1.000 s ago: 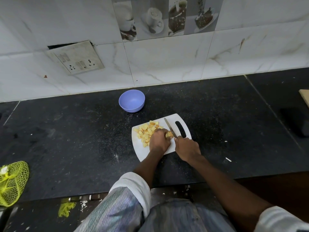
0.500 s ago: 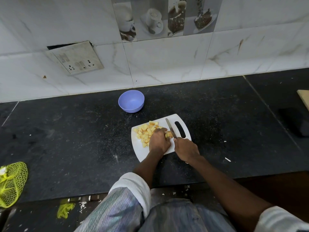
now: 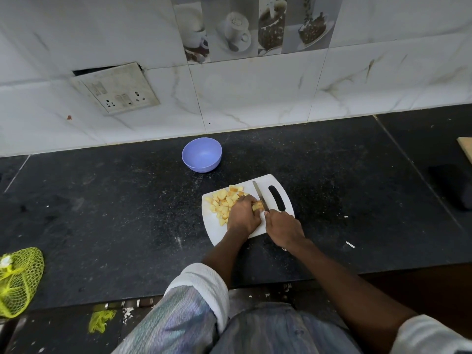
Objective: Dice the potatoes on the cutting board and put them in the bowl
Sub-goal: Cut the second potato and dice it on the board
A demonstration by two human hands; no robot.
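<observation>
Left hand (image 3: 242,215) curled over a potato piece (image 3: 257,205) on the cutting board (image 3: 286,186). Right hand (image 3: 282,227) gripped the knife (image 3: 260,195), blade against that piece. Diced potato (image 3: 224,200) just left of the left grip; bowl (image 3: 201,155) beyond, on the table (image 3: 115,213).

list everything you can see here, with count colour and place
round plastic bowl: one, lavender-blue, on the counter near the wall
rectangular plastic cutting board: one, white, mid counter
diced potato pieces: a pile, yellow, on the board's left part
uncut potato piece: one, yellow, under the left fingers
steel-bladed knife: one, silver, on the board
mesh net bag: one, yellow-green, left counter edge
wall switch plate: one, off-white, on the tiles
left hand: holds the potato piece
right hand: grips the knife
</observation>
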